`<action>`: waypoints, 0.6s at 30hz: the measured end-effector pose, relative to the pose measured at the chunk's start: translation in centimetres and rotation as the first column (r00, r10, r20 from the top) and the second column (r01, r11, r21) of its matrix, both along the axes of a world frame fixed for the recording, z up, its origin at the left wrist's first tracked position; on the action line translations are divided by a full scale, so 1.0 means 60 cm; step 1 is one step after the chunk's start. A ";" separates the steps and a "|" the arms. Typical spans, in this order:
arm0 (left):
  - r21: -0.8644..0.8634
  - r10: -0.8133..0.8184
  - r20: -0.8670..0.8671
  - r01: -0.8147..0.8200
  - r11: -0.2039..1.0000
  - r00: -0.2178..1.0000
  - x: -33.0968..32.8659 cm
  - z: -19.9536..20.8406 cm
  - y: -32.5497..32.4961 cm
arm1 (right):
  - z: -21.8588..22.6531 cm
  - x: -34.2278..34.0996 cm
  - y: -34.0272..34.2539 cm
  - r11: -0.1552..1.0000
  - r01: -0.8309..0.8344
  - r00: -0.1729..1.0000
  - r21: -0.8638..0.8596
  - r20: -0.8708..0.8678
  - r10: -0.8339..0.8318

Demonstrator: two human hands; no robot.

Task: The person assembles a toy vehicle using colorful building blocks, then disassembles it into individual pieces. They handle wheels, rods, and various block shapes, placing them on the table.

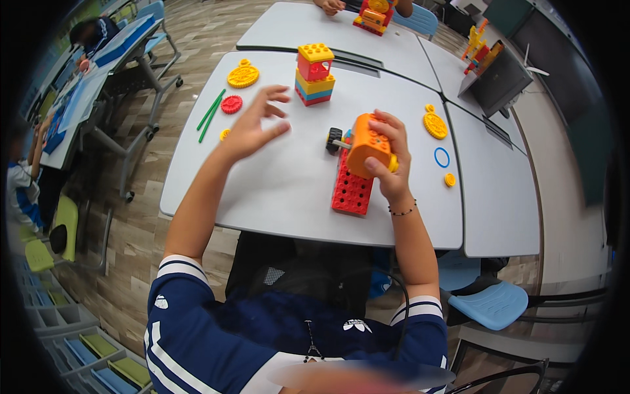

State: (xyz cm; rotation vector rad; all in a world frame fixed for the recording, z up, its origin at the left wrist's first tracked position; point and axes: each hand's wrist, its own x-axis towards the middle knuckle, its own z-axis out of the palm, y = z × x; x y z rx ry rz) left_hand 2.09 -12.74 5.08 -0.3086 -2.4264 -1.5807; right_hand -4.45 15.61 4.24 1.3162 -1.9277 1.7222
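My right hand (394, 141) is wrapped round an orange motor-like toy block (363, 148), with a yellow knob on its right side. A grey axle with a black wheel (333, 139) sticks out to the left. Directly below is a red building block with rows of holes (352, 194); whether the two are joined I cannot tell. My left hand (257, 125) hovers over the table with fingers apart, holding nothing. Beyond it stands a tower of yellow, red and blue bricks (314, 88). Left of that hand lie a red gear (231, 104) and green rods (211, 116).
A large yellow gear (243, 75) lies at the white table's (282, 203) far left. On the right are another yellow gear (434, 125), a blue ring (441, 157) and a small yellow disc (449, 179). Across the table, another person's hand (331, 6) is near a red-yellow model (375, 16).
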 end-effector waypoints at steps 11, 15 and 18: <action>0.289 -0.374 0.005 0.357 0.888 0.927 0.028 -0.041 0.114 | -0.010 0.037 -0.040 0.981 -0.114 0.969 0.158 -0.198 0.145; 0.336 -0.331 0.008 0.309 0.890 0.944 0.026 -0.043 0.108 | -0.009 0.035 -0.037 0.989 -0.092 0.984 0.112 -0.140 0.107; 0.457 -0.293 0.035 0.245 0.855 0.955 0.016 -0.045 0.098 | -0.005 0.027 -0.029 0.993 -0.098 0.992 0.065 -0.070 0.103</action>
